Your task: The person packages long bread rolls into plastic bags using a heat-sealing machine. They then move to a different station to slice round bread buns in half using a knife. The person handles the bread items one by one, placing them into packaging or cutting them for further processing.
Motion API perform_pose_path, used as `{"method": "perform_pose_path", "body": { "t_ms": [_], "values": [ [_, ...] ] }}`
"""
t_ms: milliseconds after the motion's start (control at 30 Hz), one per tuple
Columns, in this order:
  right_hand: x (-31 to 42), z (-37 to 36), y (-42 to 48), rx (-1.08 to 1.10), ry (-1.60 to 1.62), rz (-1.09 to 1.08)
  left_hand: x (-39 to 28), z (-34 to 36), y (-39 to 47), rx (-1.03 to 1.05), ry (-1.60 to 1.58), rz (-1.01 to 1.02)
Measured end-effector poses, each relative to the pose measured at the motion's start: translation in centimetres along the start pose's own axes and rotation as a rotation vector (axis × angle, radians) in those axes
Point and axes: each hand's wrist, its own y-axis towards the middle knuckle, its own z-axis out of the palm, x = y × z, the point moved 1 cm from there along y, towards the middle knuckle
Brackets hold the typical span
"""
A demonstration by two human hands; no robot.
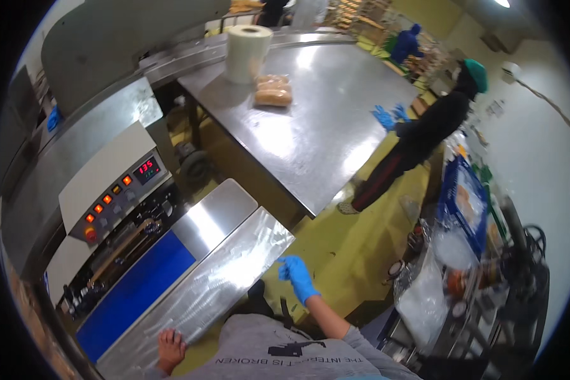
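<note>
My left hand (172,350), bare, lies at the near edge of a long steel shelf (204,289), fingers curled onto it. Whether it grips the edge I cannot tell. My right hand (297,278), in a blue glove, hangs just off the shelf's right end, fingers loosely bent and holding nothing visible. Behind the shelf runs a blue conveyor belt (137,294) with a steel plate (218,213) at its end. Above the belt stands a machine control panel (118,190) with lit orange switches, a red knob (90,233) and a red digital display (146,167).
A steel table (332,109) carries a large roll of film (248,54) and a wrapped pack of buns (273,90). Beyond its right side stands a person (427,123) with blue gloves. Blue crates (456,204) and clear plastic bags (422,304) crowd the right. A motor (192,161) sits underneath.
</note>
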Motion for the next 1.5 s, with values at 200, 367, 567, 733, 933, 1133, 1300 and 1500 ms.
{"method": "perform_pose_path", "body": {
  "t_ms": [200,367,567,733,933,1133,1300,1500],
  "values": [
    [8.5,-5.4,15.4,-0.051,0.101,0.034,-7.1,0.6,6.7,-0.138,0.001,-0.682],
    [15.1,-6.6,31.3,0.069,0.173,-0.026,-19.2,3.4,18.6,-0.473,-0.144,-1.100],
    [20.1,-6.3,51.5,0.191,0.226,0.080,-34.4,8.3,31.4,-0.738,-0.183,-1.478],
    [24.8,-6.2,62.2,-0.021,0.161,-0.137,-43.7,11.2,34.8,-0.736,-0.046,-1.673],
    [26.8,-5.7,65.1,0.037,-0.256,-0.137,-53.2,14.8,36.7,-0.790,0.006,-2.063],
    [24.5,-6.7,66.6,0.036,-0.498,-0.487,-51.7,14.6,42.6,-0.955,-0.067,-1.930],
    [22.5,-8.8,63.6,0.089,-0.530,-0.606,-43.1,9.0,46.6,-1.079,-0.263,-1.573],
    [22.8,-17.6,53.0,0.245,-0.721,-0.408,-32.2,2.1,55.4,-1.103,-0.485,-1.229]
  ]
}}
